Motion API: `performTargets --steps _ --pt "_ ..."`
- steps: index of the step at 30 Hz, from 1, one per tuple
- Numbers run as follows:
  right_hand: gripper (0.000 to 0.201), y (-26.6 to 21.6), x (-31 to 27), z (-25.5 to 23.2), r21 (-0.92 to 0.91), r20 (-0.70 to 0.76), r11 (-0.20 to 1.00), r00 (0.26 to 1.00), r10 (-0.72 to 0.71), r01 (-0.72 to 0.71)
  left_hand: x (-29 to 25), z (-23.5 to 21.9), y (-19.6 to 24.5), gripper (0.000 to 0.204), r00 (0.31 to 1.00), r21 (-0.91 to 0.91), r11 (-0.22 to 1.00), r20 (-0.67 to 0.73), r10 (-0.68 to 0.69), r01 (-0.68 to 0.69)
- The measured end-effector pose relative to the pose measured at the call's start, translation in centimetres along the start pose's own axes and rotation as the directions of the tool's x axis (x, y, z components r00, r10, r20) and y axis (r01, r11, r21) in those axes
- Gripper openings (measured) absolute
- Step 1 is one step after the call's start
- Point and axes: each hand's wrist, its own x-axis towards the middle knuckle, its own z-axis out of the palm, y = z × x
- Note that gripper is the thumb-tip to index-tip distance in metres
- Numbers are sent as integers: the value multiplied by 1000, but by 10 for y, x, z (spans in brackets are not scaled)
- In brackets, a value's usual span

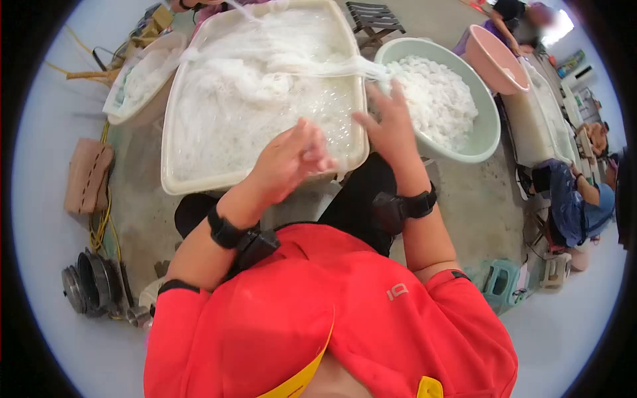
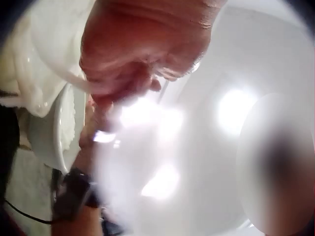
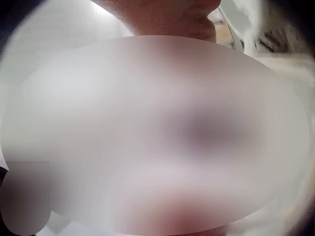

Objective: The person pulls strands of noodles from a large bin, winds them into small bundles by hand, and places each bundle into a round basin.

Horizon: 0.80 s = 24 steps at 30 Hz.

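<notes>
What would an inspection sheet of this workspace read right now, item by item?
Surface: grey floor, blotchy in places.
Job's things: pale tub holding wet white fibre; a fibre strand stretches towards the green basin of white clumps.
Clutter: dark pans at left, teal stool at right.
Grips: left hand above the tub's near edge, fingers bent, contents unclear; right hand near the strand's end, fingers spread, contact unclear.
Cables: yellow cable at left; thin black cable in the left wrist view.
Surroundings: people at right, one beside a pink basin.

Open air lies between the left hand (image 1: 292, 162) and right hand (image 1: 393, 126), above the near right corner of the tub (image 1: 199, 184); stretched fibre (image 1: 325, 67) bars its right edge farther up.
</notes>
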Motion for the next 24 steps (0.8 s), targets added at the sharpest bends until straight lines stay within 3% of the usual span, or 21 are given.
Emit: performTargets --steps 1,3,4,5,7,8,10,11,12,13,14,15,16,17,18,19,20,22,24 --pt "42 -25 -3 4 218 171 968 972 -164 125 0 9 7 40 984 -268 957 163 -73 116" --pt "40 -56 -10 4 479 397 843 797 -456 243 5 -3 19 41 979 -446 893 197 42 51" --pt "37 -60 -11 7 557 398 794 762 -511 242 8 -11 24 42 972 -529 848 211 107 21" --pt "34 -63 -12 9 631 398 741 723 -564 231 8 -20 23 41 993 -486 874 101 55 1" --pt "28 -65 -14 14 739 282 666 850 -445 104 8 -38 11 40 991 -393 919 -127 -36 -17" --pt "25 -67 -10 13 724 278 687 886 -370 60 4 -31 4 43 944 -341 938 -284 -167 63" --pt "21 -74 -5 9 694 263 719 942 -206 -37 1 -22 -9 45 953 -367 930 -290 -90 -24" --pt "20 -76 -4 10 599 183 801 972 -146 7 0 -17 -15 47 955 -380 923 -291 -55 -63" --pt "20 -78 -3 11 486 90 873 992 -90 35 2 -12 -23 40 859 -84 975 -492 139 -206" --pt "19 -77 -2 10 353 -14 935 999 -42 44 -5 -19 -22 37 929 184 976 -330 169 -112" --pt "16 -72 -2 9 215 -95 961 983 -157 175 -14 -34 -16 35 978 448 891 -149 148 -66" --pt "14 -78 -3 6 228 -97 964 988 -118 138 -16 -33 -12 32 996 678 730 38 78 -83" --pt "15 -80 -4 4 183 -62 975 991 -118 127 -18 -12 -21 28 997 636 770 -28 76 -41" --pt "16 -82 -6 4 143 -23 983 993 -113 115 -15 1 -22 29 991 650 753 -133 -18 101" --pt "17 -82 -7 7 265 74 964 996 -53 32 -10 -2 -36 26 978 584 808 -204 44 85" --pt "19 -81 -7 12 382 174 922 985 -10 -58 -6 -8 -47 24 954 516 854 -284 98 66" --pt "21 -87 -8 9 474 298 845 948 108 -246 -3 -10 -44 20 962 475 876 -268 57 81" --pt "22 -91 -6 0 619 558 507 790 254 -600 -1 -13 -34 19 968 392 912 -252 -20 121" --pt "25 -83 -13 20 828 433 288 875 218 -481 -6 -1 -20 22 979 229 958 -141 -145 175"
